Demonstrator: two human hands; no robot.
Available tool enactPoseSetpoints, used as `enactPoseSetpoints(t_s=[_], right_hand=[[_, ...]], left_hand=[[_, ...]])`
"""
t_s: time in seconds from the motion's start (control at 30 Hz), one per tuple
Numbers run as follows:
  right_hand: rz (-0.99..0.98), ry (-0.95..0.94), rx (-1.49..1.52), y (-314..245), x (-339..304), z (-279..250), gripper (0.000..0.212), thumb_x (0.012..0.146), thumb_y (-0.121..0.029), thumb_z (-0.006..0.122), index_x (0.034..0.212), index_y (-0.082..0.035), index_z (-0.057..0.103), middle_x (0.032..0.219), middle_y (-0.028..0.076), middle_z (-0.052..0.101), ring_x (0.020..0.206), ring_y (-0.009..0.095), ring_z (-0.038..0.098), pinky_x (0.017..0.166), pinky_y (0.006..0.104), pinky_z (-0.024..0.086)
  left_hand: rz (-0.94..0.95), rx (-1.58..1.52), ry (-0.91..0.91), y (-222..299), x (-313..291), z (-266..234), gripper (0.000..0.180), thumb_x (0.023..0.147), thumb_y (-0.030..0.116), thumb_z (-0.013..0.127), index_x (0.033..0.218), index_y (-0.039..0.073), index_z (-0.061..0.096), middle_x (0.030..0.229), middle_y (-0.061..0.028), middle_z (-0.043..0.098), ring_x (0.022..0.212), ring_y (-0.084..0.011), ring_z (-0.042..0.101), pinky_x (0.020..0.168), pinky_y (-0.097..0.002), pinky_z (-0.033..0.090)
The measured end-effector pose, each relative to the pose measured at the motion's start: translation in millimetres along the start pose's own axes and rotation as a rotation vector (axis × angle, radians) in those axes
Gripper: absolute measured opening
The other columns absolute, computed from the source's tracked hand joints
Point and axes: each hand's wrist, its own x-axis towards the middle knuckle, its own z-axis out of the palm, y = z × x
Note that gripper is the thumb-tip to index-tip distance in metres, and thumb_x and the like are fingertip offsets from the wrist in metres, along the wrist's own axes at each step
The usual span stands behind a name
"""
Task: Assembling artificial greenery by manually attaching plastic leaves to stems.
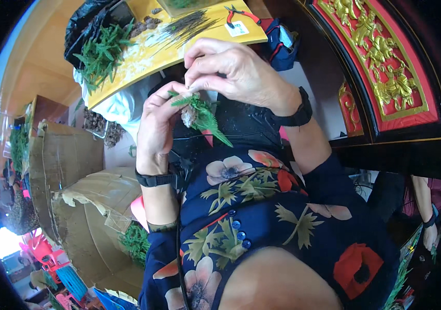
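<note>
Over my lap, my left hand (154, 124) is closed on a pine cone (188, 117) with a pale, whitish lower end. Green fern-like artificial sprigs (207, 123) lie against the cone and stick out past it to the right and left. My right hand (238, 72) comes in from the right, thumb and forefinger pinched at the top of the cone, close to my left fingertips. Whatever sits in that pinch is too small to make out. A thin dark strand (205, 136) runs sideways below the sprigs.
A yellow table (132, 85) ahead bears dark wires (192, 26), red-handled pliers (242, 15), pine cones (145, 25) and green sprigs (101, 58) beside a black bag (81, 26). Cardboard boxes (86, 206) stand left; a carved red-gold panel (375, 57) right. Another person's hand (430, 236) shows far right.
</note>
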Motion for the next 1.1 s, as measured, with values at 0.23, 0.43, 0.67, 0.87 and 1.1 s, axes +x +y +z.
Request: enactPoseSetpoints(t_s=[0.23, 0.43, 0.67, 0.87, 1.1], right_hand=[[0.163, -0.026, -0.237, -3, -2, 12, 0.002, 0.075, -0.005, 0.061, 0.077, -0.003, 0.061, 0.089, 0.007, 0.056, 0.073, 0.022, 0.058, 0.065, 0.0307, 0.047], [-0.091, 0.092, -0.174, 1, 2, 13, 0.005, 0.076, -0.008, 0.06, 0.076, -0.003, 0.06, 0.087, 0.008, 0.055, 0.071, 0.024, 0.057, 0.064, 0.0319, 0.046], [-0.08, 0.013, -0.238, 1, 1, 15, 0.007, 0.077, -0.009, 0.059, 0.076, -0.003, 0.058, 0.086, 0.009, 0.055, 0.075, 0.026, 0.057, 0.068, 0.0331, 0.046], [0.345, -0.04, -0.222, -1, -10, 24, 0.008, 0.078, -0.01, 0.058, 0.078, -0.002, 0.059, 0.08, 0.011, 0.056, 0.075, 0.026, 0.057, 0.068, 0.033, 0.045], [0.515, -0.012, 0.075, -2, -4, 13, 0.015, 0.083, -0.014, 0.056, 0.083, 0.0, 0.06, 0.076, 0.007, 0.059, 0.067, 0.018, 0.056, 0.064, 0.0285, 0.044]], left_hand=[[0.142, 0.345, 0.242, -7, 1, 8, 0.007, 0.083, 0.006, 0.056, 0.085, 0.002, 0.061, 0.075, 0.0023, 0.058, 0.066, -0.0032, 0.048, 0.06, -0.0173, 0.037], [0.122, 0.211, 0.171, -1, 0, 3, 0.007, 0.083, 0.005, 0.056, 0.086, 0.003, 0.062, 0.075, 0.0032, 0.057, 0.066, -0.0029, 0.047, 0.06, -0.017, 0.037], [0.269, 0.662, 0.19, -1, 1, 0, 0.007, 0.08, 0.006, 0.059, 0.08, -0.001, 0.06, 0.071, -0.0027, 0.057, 0.066, -0.0093, 0.051, 0.061, -0.0229, 0.039], [0.422, 0.976, 0.32, -9, 1, 15, 0.008, 0.077, 0.006, 0.061, 0.081, -0.001, 0.06, 0.07, -0.0083, 0.055, 0.065, -0.0143, 0.051, 0.059, -0.0266, 0.039], [0.511, 1.145, 0.458, -7, -1, 22, 0.011, 0.075, 0.006, 0.061, 0.084, 0.0, 0.063, 0.069, -0.009, 0.054, 0.061, -0.0152, 0.051, 0.058, -0.0284, 0.04]])
